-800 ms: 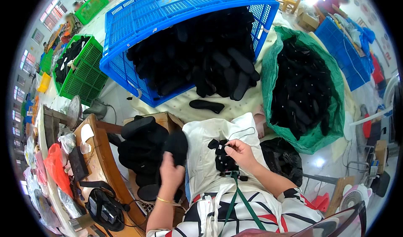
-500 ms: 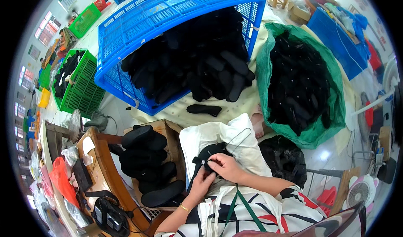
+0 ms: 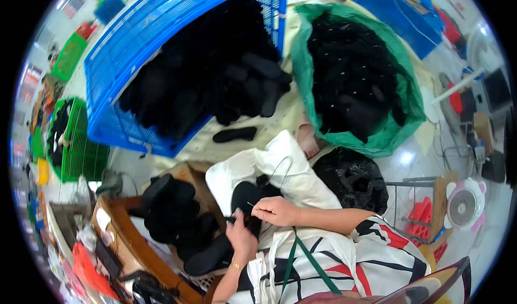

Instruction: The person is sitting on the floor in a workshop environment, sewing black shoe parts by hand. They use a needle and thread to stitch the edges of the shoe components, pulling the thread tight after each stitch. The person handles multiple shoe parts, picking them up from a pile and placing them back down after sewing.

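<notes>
White lap cloth (image 3: 293, 177): both hands, left hand (image 3: 240, 238) & right hand (image 3: 274, 211), pinch black piece (image 3: 247, 196).

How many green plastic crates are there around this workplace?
3: one holding dark pieces at far left, one higher up near the upper left edge, a small one beside it. Others may be hidden.

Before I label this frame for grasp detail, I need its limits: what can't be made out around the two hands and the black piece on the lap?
- Head view: left hand fingers curl under the black fabric piece; their grip is hidden.
- Thin pale needle-like thing at the right hand: too small to identify.
- Black stack on the brown wooden table: single items merge in the dark.
- Contents of the green woven sack: a black mass, shapes unclear.
</notes>
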Tool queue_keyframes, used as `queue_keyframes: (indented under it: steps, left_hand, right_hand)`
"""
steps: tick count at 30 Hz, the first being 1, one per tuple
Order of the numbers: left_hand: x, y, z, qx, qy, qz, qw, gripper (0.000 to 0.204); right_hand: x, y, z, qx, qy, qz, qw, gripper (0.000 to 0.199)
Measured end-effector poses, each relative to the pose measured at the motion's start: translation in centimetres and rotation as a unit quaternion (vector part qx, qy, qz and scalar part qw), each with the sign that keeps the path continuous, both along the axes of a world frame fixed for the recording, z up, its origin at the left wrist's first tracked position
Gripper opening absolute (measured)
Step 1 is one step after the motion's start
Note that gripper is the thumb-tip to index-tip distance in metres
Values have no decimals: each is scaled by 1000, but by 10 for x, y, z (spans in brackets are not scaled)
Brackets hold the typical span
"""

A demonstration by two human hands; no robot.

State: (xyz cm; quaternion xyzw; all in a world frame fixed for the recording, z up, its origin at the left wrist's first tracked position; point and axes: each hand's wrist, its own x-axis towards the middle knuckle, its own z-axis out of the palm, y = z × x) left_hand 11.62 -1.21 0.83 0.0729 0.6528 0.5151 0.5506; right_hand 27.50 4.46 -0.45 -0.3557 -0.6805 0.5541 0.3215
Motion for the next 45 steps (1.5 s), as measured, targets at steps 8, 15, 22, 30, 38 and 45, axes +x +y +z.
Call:
queue_keyframes:
  steps: [8,15,22,30,38,45]
  left_hand:
    - [-13,16,-26,54,-13,30,998,20]
    - [-12,32,-21,20,-76,109,991,31]
    - [-10,29,-9,53,-163,127,977,18]
    - [-4,27,-17,32,-176,157,971,13]
    - [-7,29,-16,5,-176,159,971,19]
    - [-9,29,-15,-4,-183,155,971,21]
  right_hand:
    - [41,28,-3,-102,0,-120,988,20]
    - [34,27,-2,-204,19,-193,960,21]
    - [7,30,12,-264,27,-67,962,15]
    - [-22,40,16,-183,-120,21,976,15]
    - [-35,46,19,-153,-151,23,976,16]
    - [-35,47,18,-160,-155,30,974,17]
